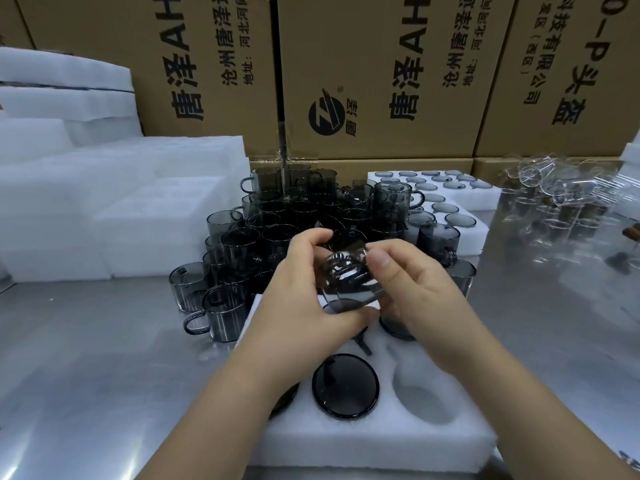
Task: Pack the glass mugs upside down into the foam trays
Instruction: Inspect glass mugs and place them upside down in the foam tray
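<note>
Both hands, left and right, grip one smoky mug between them (fingers curled round it), above the foam tray at the counter's near edge.

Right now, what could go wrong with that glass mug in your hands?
The mug is pinched between the left hand and right hand above the foam tray; if it slips, it could hit the upside-down mug below and chip. The crowd of loose mugs stands right behind the hands, so a quick reach might knock some over.

smoke-grey mugs, white foam tray
</note>
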